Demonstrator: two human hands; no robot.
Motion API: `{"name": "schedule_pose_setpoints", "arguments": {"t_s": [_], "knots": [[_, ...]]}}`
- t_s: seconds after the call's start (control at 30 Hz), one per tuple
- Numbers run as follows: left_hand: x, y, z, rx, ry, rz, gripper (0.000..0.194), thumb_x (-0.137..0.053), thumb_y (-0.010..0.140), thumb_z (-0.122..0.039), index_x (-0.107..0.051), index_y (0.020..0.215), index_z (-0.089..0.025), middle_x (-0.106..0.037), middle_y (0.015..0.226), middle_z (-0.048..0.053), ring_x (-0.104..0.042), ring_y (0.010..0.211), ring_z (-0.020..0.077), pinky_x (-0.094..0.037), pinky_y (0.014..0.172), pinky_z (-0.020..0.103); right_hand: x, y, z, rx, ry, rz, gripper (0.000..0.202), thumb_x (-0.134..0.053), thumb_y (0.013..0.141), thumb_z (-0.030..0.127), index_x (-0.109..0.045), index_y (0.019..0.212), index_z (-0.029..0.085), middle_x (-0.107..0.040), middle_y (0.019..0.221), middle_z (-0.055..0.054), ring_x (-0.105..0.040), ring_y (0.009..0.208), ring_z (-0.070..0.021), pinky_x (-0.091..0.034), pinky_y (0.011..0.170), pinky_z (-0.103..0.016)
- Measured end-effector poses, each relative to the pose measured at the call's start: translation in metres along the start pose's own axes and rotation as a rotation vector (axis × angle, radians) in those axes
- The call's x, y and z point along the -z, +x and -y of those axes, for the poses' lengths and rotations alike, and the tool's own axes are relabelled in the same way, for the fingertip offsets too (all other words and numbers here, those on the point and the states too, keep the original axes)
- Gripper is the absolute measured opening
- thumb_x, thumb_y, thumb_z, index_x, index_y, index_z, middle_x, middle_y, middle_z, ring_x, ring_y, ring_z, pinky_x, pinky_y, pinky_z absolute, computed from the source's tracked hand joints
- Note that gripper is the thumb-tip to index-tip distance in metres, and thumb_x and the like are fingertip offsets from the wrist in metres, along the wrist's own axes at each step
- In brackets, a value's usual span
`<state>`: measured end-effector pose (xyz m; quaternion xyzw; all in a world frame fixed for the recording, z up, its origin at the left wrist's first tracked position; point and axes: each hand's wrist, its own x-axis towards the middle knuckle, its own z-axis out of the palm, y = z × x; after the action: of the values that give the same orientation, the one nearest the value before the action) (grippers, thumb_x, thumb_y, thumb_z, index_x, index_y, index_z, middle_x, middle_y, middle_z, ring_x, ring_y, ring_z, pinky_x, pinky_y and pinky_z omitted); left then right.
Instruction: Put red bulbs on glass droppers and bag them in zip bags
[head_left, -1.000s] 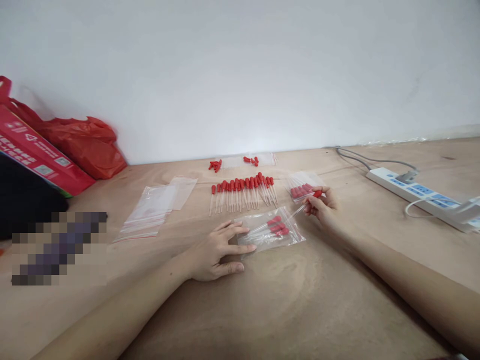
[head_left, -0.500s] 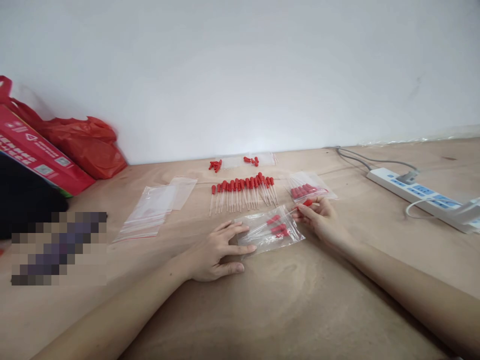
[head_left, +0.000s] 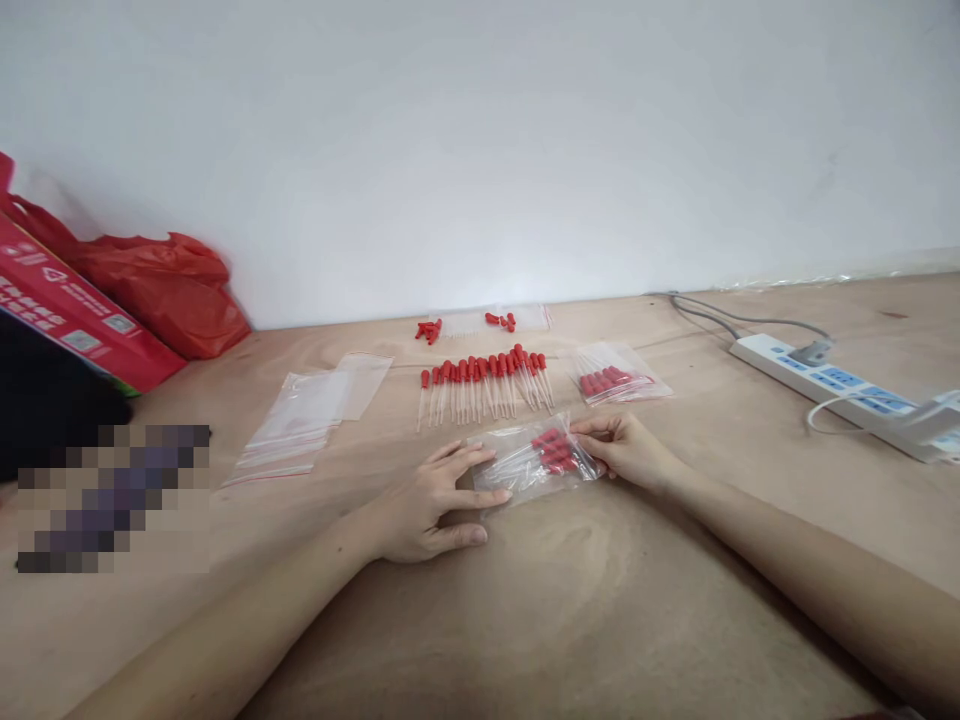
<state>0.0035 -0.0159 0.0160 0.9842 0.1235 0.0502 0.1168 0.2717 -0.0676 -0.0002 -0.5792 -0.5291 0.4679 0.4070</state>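
Observation:
A clear zip-lock bag [head_left: 517, 472] lies flat on the table between my hands, with several red-bulbed droppers [head_left: 556, 452] inside it. My left hand [head_left: 439, 505] rests over the bag's left end, fingers spread and pressing it down. At the bag's right end, my right hand [head_left: 619, 450] has its thumb and fingers closed on the mouth, right beside the red bulbs. Whether a bulb is also between those fingertips is hidden. Just behind the bag, a row of droppers [head_left: 484, 370] lies with bulbs pointing away from me.
A filled bag of droppers [head_left: 611, 378] lies behind my right hand. Flat zip-lock bags [head_left: 300, 425] are at left. Loose red bulbs [head_left: 429, 330] lie near the wall. A power strip [head_left: 832, 380] with cables stands right; a red plastic bag [head_left: 176, 290] sits far left.
The dropper in my right hand has gone into the bag, bulb beside the others. My right hand has moved left to the bag's mouth; my left hand has stayed put.

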Motion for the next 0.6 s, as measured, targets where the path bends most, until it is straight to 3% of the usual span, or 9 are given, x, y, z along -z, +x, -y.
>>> {"name": "schedule_pose_setpoints", "arguments": {"t_s": [0.17,0.3,0.4,0.5,0.6], "knots": [[-0.0005,0.0003,0.0005,-0.002,-0.01,-0.006,0.042,-0.048,0.083,-0.042,-0.043,0.124,-0.034,-0.028,0.139,0.007,-0.026,0.128,0.0252,-0.019,0.103,0.049,-0.0012,0.0064,-0.0027,0.018,-0.014,-0.115,0.026,-0.063,0.063,0.039,-0.06,0.069,0.014,-0.055,0.054,0.002,-0.039,0.038,-0.0047,-0.028,0.034,-0.018],[-0.0002,0.0004,0.0003,-0.004,-0.014,-0.003,0.041,-0.048,0.084,-0.041,-0.044,0.124,-0.034,-0.027,0.14,0.007,-0.026,0.128,0.0256,-0.02,0.103,0.048,0.0019,0.0077,-0.006,0.049,-0.039,0.021,0.03,-0.064,0.062,0.041,-0.054,0.055,0.015,-0.045,0.043,0.005,-0.036,0.038,-0.0044,-0.027,0.036,-0.018],[-0.0001,-0.0002,-0.0001,0.001,-0.009,0.004,0.041,-0.047,0.084,-0.041,-0.044,0.124,-0.034,-0.027,0.14,0.007,-0.025,0.128,0.0261,-0.019,0.103,0.049,0.0021,0.0072,-0.0083,0.094,-0.079,0.039,0.032,-0.063,0.064,0.042,-0.05,0.049,0.016,-0.04,0.04,0.006,-0.034,0.038,-0.0047,-0.025,0.036,-0.018],[0.0002,-0.0003,-0.0006,0.002,-0.01,0.001,0.041,-0.048,0.083,-0.042,-0.044,0.124,-0.035,-0.027,0.14,0.006,-0.024,0.129,0.026,-0.019,0.103,0.049,0.0016,0.0059,-0.0073,0.14,-0.096,0.021,0.029,-0.059,0.068,0.04,-0.054,0.052,0.016,-0.045,0.045,0.004,-0.036,0.039,-0.005,-0.027,0.037,-0.018],[0.0004,0.0002,-0.001,0.002,-0.023,-0.014,0.041,-0.049,0.083,-0.041,-0.044,0.123,-0.035,-0.026,0.141,0.004,-0.022,0.13,0.0265,-0.02,0.103,0.049,0.0079,0.0085,-0.0011,0.059,-0.134,0.062,0.026,-0.055,0.071,0.041,-0.059,0.06,0.017,-0.043,0.042,0.005,-0.032,0.034,-0.0052,-0.024,0.033,-0.019]]}}
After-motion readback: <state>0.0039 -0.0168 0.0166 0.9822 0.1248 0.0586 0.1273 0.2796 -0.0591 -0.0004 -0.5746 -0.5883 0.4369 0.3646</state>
